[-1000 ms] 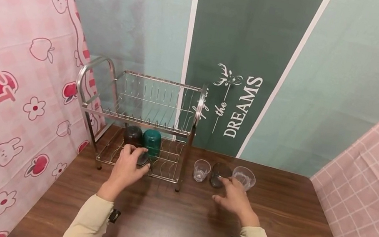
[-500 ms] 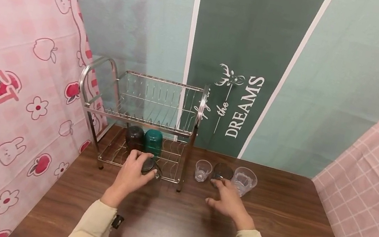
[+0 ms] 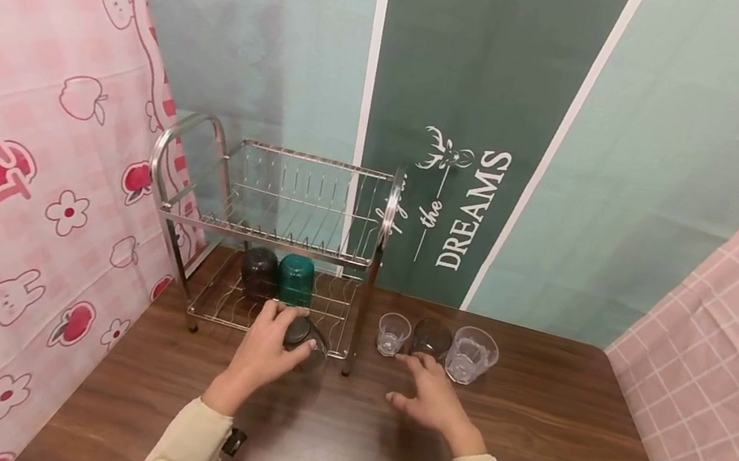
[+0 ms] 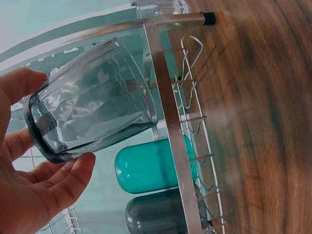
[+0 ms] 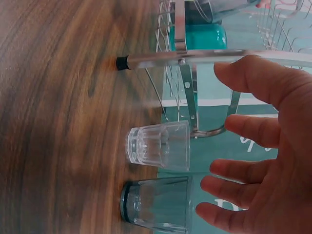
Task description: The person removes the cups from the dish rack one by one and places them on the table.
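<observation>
My left hand point(image 3: 269, 353) grips a grey glass point(image 4: 92, 100) by its thick base, thumb on one side and fingers on the other. The glass is upside down and slightly tilted, at the front of the rack's point(image 3: 271, 244) lower shelf. On that shelf, a dark tumbler point(image 3: 259, 270) and a teal tumbler point(image 3: 296, 279) stand inverted behind it. My right hand point(image 3: 432, 398) hovers with fingers spread and holds nothing. In front of it stand a small clear glass point(image 5: 158, 145), a grey glass point(image 5: 158, 202) and a larger clear glass point(image 3: 472, 356), all upright.
The two-tier metal rack stands at the left back of the wooden table point(image 3: 525, 439), with a black foot point(image 5: 122, 63) at its front right corner. A pink patterned cloth point(image 3: 40, 164) hangs to the left, and a green cloth point(image 3: 490, 54) hangs behind.
My left hand has shifted right and nearer with the grey glass. My right hand has moved left and nearer, leaving the larger clear glass more exposed. The standing glasses stay put.
</observation>
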A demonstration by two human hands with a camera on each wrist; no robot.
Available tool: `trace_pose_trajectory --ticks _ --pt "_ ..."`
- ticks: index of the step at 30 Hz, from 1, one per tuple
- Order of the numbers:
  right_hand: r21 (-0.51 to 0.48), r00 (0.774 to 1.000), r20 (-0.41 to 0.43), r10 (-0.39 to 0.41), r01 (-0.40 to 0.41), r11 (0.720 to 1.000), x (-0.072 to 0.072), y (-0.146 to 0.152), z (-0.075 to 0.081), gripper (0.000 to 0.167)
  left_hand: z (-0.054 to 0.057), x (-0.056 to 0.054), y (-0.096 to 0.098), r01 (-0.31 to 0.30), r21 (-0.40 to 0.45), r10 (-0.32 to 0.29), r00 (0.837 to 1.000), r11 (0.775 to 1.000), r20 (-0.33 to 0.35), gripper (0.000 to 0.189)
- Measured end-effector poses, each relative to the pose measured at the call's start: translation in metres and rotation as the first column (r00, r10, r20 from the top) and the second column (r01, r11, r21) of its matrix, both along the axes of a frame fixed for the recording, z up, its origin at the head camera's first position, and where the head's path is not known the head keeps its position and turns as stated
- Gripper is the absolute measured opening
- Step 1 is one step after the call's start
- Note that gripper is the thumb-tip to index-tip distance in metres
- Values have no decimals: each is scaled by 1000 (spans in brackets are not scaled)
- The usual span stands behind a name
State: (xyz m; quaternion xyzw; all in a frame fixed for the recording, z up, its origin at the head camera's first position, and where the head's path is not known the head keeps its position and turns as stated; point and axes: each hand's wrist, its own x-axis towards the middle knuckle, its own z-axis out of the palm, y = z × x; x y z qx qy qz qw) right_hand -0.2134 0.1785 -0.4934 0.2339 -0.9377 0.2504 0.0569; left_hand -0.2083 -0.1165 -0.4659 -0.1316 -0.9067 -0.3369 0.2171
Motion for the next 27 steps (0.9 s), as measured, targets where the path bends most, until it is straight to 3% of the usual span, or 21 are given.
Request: trace_pose_trajectory --ticks 7,16,20,27 --pt "-95 999 22 45 -43 995 4 -5 -5 59 -7 4 8 27 50 -27 1000 998 1 44" --pt "-255 995 -57 83 -94 962 4 -14 -16 57 -17 0 17 65 191 -75 996 979 43 41" --pt "-371 993 -52 105 -117 921 6 -19 -22 58 -25 -2 20 87 284 -106 993 955 52 38" --pt "-523 989 7 150 -124 843 29 -34 8 61 -36 -1 32 88 476 -163 980 875 118 33"
